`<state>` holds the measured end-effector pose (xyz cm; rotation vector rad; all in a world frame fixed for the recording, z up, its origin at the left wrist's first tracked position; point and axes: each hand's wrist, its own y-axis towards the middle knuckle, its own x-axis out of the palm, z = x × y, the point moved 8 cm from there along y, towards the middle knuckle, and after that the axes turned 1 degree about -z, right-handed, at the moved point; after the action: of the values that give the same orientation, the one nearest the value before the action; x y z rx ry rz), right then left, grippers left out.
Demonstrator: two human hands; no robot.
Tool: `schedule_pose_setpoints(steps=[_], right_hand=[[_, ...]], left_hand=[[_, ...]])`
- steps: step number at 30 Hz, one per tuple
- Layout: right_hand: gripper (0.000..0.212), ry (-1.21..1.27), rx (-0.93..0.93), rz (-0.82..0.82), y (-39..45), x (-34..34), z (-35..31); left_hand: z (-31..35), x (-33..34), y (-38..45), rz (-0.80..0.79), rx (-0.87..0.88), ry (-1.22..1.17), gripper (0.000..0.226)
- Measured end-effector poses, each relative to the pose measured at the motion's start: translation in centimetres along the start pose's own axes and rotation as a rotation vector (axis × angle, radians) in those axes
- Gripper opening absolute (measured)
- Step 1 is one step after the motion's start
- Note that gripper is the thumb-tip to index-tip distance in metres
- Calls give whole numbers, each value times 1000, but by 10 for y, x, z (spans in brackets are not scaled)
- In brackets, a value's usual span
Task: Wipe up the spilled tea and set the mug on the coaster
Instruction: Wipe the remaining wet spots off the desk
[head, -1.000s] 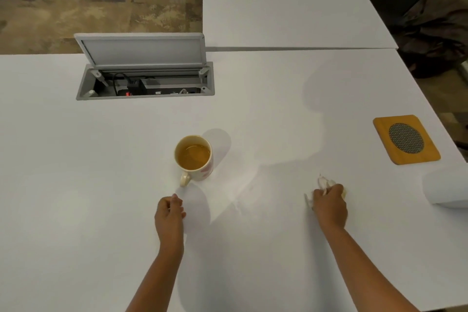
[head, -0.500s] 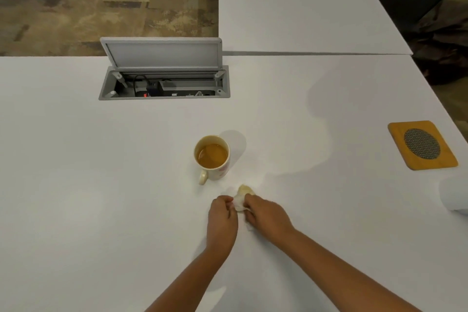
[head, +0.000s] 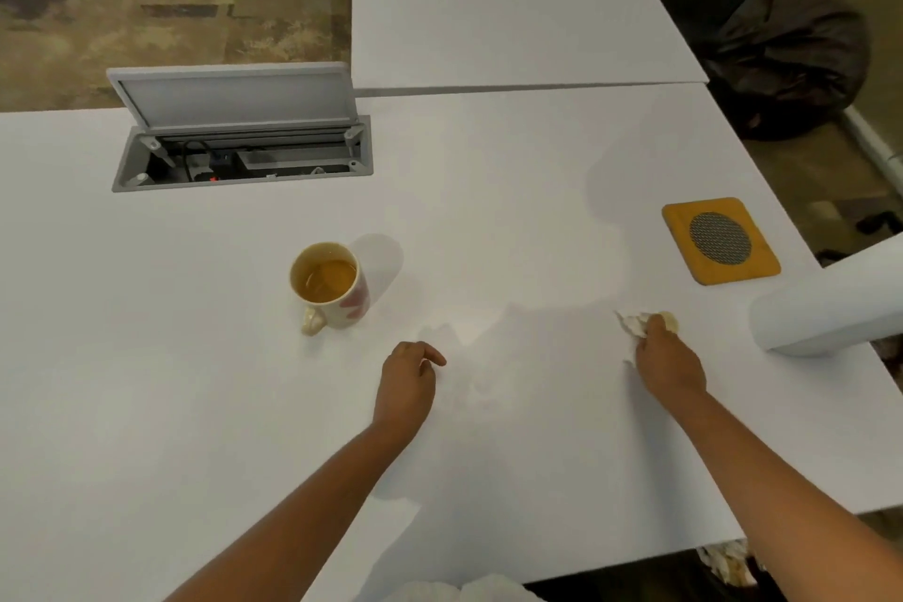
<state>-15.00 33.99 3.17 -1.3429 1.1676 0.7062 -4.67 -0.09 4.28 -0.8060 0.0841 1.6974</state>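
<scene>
Two hands work over the white surface (head: 488, 220) in the head view, the only one there is. The right hand (head: 669, 364) is closed around a crumpled tissue (head: 635, 324), stained yellowish at one end, and presses it down near the right side, a little short of the orange coaster (head: 720, 240). The left hand (head: 408, 381) holds nothing; its fingers are loosely curled with the forefinger out, low over the surface just below and to the right of the mug (head: 332, 286). The mug stands upright, well apart from the coaster, handle toward the person and nearly full of tea. A faint wet sheen lies between the two hands, so the wiping looks unfinished, though glare makes its edges hard to trace. A white paper roll (head: 826, 303) lies at the right edge beside the coaster, and an open cable box (head: 239, 152) is set into the surface further back.

The risk I see is the full mug: a quick lift or a knock from the left hand could slop more tea over the rim. The tissue is small and already soaked in part, so it may smear the spill instead of lifting it. Carrying the mug across a still-wet patch could also leave a ring under it on the coaster
</scene>
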Motion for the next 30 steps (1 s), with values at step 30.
schedule_pose_setpoints(steps=[30], right_hand=[[21, 1316, -52, -658, -80, -3, -108]], left_hand=[[86, 63, -15, -245, -266, -614, 29]])
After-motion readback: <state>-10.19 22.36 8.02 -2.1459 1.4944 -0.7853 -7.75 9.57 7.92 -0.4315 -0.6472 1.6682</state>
